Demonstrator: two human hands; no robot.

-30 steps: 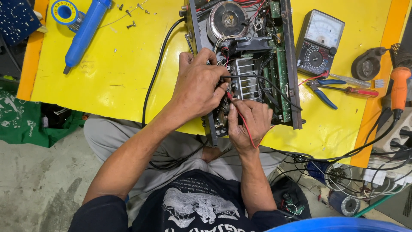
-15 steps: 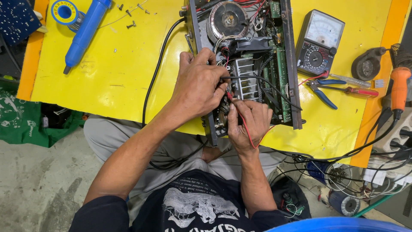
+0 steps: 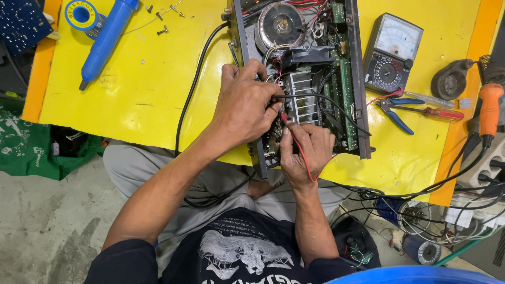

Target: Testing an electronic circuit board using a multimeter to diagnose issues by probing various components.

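Both probes are held inside the open chassis [image 3: 300, 79] on the yellow table [image 3: 142, 89].

Head view: a probing step is judged to be in hand. The black probe [image 3: 286, 97] is pinched by the curled fingers of the left hand [image 3: 247, 108], lying roughly crosswise with its tip toward the chassis's left edge. The red probe [image 3: 290, 129] is pinched by the right hand [image 3: 305, 152], fingers pressed together, its long axis slanted, tip up-left into the chassis's near end. The next move is judged to call for both tips being kept steady on their contacts. The meter [image 3: 392, 52] sits right of the chassis, pliers [image 3: 400, 110] just beyond; a blue pump [image 3: 108, 39] lies far left.
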